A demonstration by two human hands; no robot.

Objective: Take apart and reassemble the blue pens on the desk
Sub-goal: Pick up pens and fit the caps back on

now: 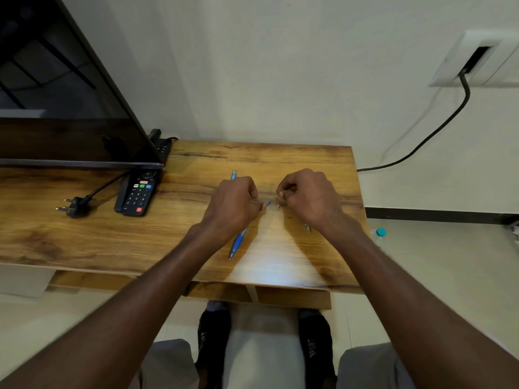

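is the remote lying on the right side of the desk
No, the remote lies on the desk's left side, by the tv.

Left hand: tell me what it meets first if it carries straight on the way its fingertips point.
The left hand points right, pinching a small blue piece. Straight on, it would most likely meet the right hand, whose fingertips face it across a narrow gap above the desk. Whether both sit at the same height is unclear.

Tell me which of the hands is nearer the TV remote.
Left. The left hand sits over the blue pen, just right of the remote; the right hand is farther right.
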